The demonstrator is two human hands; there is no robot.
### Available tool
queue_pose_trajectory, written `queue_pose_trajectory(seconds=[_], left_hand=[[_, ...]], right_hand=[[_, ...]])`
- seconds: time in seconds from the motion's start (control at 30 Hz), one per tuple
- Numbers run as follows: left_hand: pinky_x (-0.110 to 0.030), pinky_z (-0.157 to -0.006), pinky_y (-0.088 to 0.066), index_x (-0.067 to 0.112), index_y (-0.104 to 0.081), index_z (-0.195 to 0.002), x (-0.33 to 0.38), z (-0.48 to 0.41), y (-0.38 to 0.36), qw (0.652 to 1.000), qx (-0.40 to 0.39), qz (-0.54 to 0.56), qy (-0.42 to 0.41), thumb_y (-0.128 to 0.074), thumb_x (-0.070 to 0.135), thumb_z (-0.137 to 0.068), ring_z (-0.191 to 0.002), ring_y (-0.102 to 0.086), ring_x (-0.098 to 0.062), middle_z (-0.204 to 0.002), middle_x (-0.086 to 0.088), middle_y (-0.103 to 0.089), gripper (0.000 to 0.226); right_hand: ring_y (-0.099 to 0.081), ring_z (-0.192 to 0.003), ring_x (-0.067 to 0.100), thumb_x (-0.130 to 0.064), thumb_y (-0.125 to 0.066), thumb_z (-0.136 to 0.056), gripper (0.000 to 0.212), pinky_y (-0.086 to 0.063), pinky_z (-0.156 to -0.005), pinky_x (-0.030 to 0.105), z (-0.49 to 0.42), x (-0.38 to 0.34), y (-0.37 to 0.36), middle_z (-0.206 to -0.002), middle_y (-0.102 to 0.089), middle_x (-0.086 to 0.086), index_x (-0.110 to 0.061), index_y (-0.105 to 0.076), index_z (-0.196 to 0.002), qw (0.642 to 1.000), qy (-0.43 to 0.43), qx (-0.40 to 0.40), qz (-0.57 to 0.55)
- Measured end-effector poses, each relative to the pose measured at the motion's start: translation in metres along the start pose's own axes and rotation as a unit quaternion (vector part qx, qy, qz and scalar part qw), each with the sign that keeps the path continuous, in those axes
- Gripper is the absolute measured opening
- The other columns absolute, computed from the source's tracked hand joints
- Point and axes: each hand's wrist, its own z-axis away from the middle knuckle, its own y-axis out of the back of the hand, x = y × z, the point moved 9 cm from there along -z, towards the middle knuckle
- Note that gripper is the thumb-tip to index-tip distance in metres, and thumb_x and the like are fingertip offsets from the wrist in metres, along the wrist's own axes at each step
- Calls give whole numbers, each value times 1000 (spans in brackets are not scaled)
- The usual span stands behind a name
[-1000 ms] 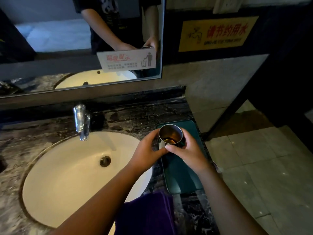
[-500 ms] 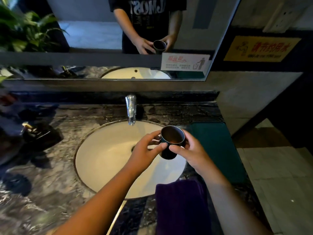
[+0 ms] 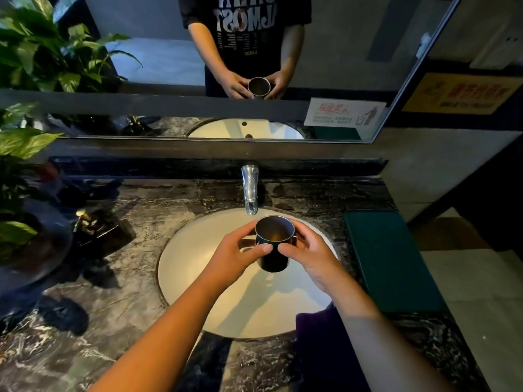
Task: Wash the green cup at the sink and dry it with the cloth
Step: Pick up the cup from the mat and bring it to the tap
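The green cup (image 3: 273, 257), dark outside with a metal inside, is held upright over the white sink (image 3: 198, 267), just below and in front of the chrome tap (image 3: 250, 189). My left hand (image 3: 235, 257) grips its left side and my right hand (image 3: 308, 250) grips its right side. No water is visibly running. A dark purple cloth (image 3: 319, 343) lies on the counter at the sink's near right edge, partly hidden by my right forearm.
A dark green mat (image 3: 390, 258) lies on the marble counter (image 3: 113, 321) right of the sink. Potted plants (image 3: 25, 142) and a dark soap dispenser (image 3: 93, 224) stand at the left. A mirror (image 3: 169, 66) rises behind the tap. The counter ends at the right over a tiled floor.
Both hands carried the cup leftward from above the green mat to over the sink, under the tap. The view has swung left, centring on the basin.
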Motion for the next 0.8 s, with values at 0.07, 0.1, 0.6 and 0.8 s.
queue_pose_trajectory(seconds=[0.07,0.1,0.6,0.8], left_hand=[[-48,-93,-58,43,-63,-127,-7,-2,4,1000,7,18,17,-74,23,-91,-115,-64,-19,-123,14,-69,42],[-50,-91,-59,44,-63,-126,-10,-4,6,999,8,24,24,-74,25,-90,-115,-64,-23,-124,12,-69,43],[-23,-84,-59,41,-61,-132,-70,-39,11,992,-25,29,123,-73,31,-91,-114,-64,-10,-124,21,-69,44],[-30,-84,-61,19,-65,-129,-84,-66,52,983,78,7,167,-72,20,-92,-99,-72,-15,-116,0,-72,38]], right_hand=[[-61,-130,18,-45,-89,-72,66,-49,-108,34,-5,6,-2,-134,-70,-1,-33,-65,-132,1000,-8,5,-5],[-62,-129,17,-41,-87,-76,59,-51,-105,32,-7,9,-2,-133,-71,-1,-35,-66,-131,1000,-11,6,-6],[-59,-133,15,-38,-87,-74,72,-51,-109,36,-56,89,0,-139,-67,-8,-38,-56,-139,992,-118,-30,-34],[-60,-130,13,-36,-84,-71,67,-49,-110,36,-76,107,8,-132,-70,-10,-36,-61,-134,992,-127,-24,-10]])
